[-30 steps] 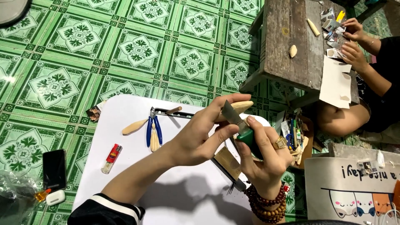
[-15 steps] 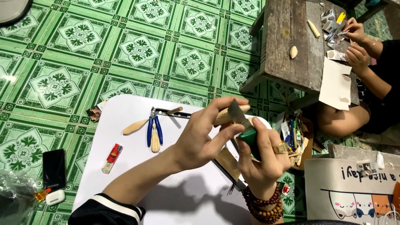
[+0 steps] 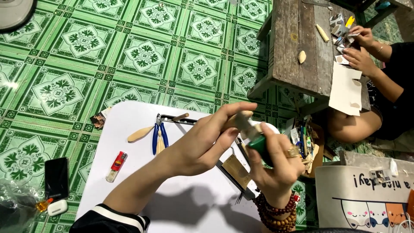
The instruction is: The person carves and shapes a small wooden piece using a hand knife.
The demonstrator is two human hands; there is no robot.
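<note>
Left grip [image 3: 207, 142]: my left hand, centre of the frame, fingers closed round the pale wooden piece [image 3: 241, 118], thumb laid along its top.
Right grip [image 3: 274, 166]: my right hand, just right of centre, closed on the green-handled tool [image 3: 258, 143]; a ring on one finger, brown bead bracelets [image 3: 276, 215] at the wrist.
Wooden piece: held above the white surface [image 3: 129, 116], at centre frame, its end touching the tool's tip.
Green-handled tool: tilted, its upper end against the wooden piece; the blade itself is too blurred for me to tell.
White surface: lower centre of the frame, lying over the green patterned floor [image 3: 86, 47].
Blue-handled pliers [image 3: 158, 134]: on the surface, left of my left grip, beside a flat wooden blank [image 3: 140, 134].
Lighter [image 3: 116, 166]: red and clear, lower left on the surface.
Phone [image 3: 57, 177]: dark, on the floor at the lower left.
Wooden bench [image 3: 302, 30]: upper right; another person's hands [image 3: 360, 49] rest there among small cards and a sheet of paper [image 3: 344, 88].
</note>
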